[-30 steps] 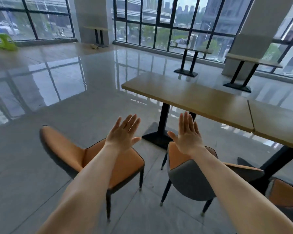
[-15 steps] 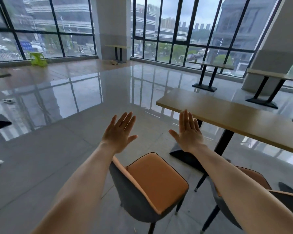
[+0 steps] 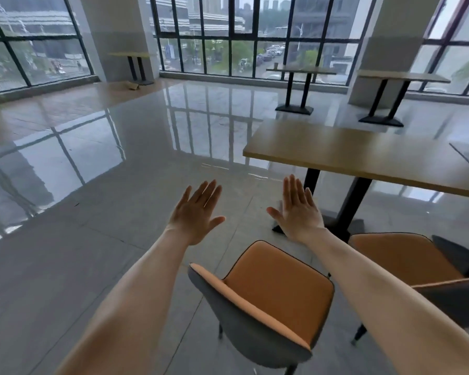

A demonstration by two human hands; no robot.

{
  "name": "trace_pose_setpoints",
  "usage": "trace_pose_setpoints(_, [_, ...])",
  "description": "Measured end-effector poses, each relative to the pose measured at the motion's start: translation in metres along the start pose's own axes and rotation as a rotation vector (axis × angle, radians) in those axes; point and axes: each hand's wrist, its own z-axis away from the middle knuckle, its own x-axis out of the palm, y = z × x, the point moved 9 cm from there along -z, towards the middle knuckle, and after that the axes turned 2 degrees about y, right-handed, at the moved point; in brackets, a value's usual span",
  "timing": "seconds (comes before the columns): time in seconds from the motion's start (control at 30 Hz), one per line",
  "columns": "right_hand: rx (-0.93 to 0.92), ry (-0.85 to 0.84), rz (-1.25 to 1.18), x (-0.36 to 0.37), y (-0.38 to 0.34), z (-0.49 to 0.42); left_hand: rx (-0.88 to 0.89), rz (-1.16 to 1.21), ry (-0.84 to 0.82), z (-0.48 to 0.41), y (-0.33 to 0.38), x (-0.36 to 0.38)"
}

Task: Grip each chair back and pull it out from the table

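No writing or label can be read on anything in view. The left hand [image 3: 195, 216] is stretched forward with fingers straight and spread, its grip fully open and holding nothing. The right hand [image 3: 299, 212] is stretched out the same way, flat and touching nothing. Both hover above the floor [image 3: 92, 239], just beyond the orange chair [image 3: 276, 290], which stands below and between the forearms, near the wooden tabletop [image 3: 363, 155].

Glossy floor [image 3: 98, 163] (tall windows [image 3: 255, 36])
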Motion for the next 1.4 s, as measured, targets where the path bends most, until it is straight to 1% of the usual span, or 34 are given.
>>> trace_pose_setpoints(0.1, [0.089, -0.036, -0.027, 0.018, -0.011, 0.01, 0.108, 0.058, -0.043, -0.005, -0.005, 0.024])
trace_pose_setpoints(0.2, [0.191, -0.05, -0.044, 0.043, -0.017, 0.033, 0.252, 0.084, -0.082, -0.007, 0.003, 0.051])
trace_pose_setpoints(0.3, [0.319, -0.139, -0.082, 0.077, -0.024, 0.069, 0.429, 0.075, -0.124, 0.002, 0.019, 0.078])
trace_pose_setpoints(0.37, [0.38, -0.217, -0.108, 0.103, -0.03, 0.095, 0.512, 0.096, -0.157, 0.015, 0.028, 0.096])
trace_pose_setpoints(0.47, [0.493, -0.302, -0.178, 0.139, -0.031, 0.132, 0.597, 0.119, -0.227, 0.034, 0.041, 0.122])
trace_pose_setpoints(0.6, [0.636, -0.35, -0.298, 0.17, -0.029, 0.17, 0.662, 0.166, -0.322, 0.046, 0.06, 0.149])
trace_pose_setpoints(0.63, [0.639, -0.345, -0.304, 0.174, -0.031, 0.173, 0.667, 0.173, -0.354, 0.047, 0.064, 0.155])
trace_pose_setpoints(0.7, [0.618, -0.313, -0.224, 0.179, -0.032, 0.17, 0.684, 0.157, -0.401, 0.046, 0.073, 0.17])
trace_pose_setpoints(0.8, [0.661, -0.294, -0.112, 0.186, -0.023, 0.162, 0.765, 0.131, -0.4, 0.042, 0.084, 0.184])
trace_pose_setpoints(0.87, [0.662, -0.27, -0.059, 0.186, -0.015, 0.153, 0.811, 0.165, -0.388, 0.036, 0.089, 0.185])
trace_pose_setpoints(1.03, [0.633, -0.093, 0.012, 0.161, 0.007, 0.125, 0.83, 0.181, -0.242, 0.0, 0.098, 0.165])
trace_pose_setpoints(1.17, [0.577, 0.03, 0.002, 0.149, 0.025, 0.109, 0.822, 0.199, -0.19, -0.021, 0.109, 0.159])
trace_pose_setpoints(1.27, [0.54, 0.055, 0.022, 0.149, 0.039, 0.11, 0.833, 0.199, -0.189, -0.023, 0.122, 0.158])
trace_pose_setpoints(1.33, [0.512, 0.028, 0.082, 0.152, 0.047, 0.112, 0.834, 0.197, -0.197, -0.019, 0.133, 0.158])
trace_pose_setpoints(1.4, [0.52, 0.011, 0.082, 0.159, 0.054, 0.114, 0.837, 0.192, -0.216, -0.013, 0.141, 0.167])
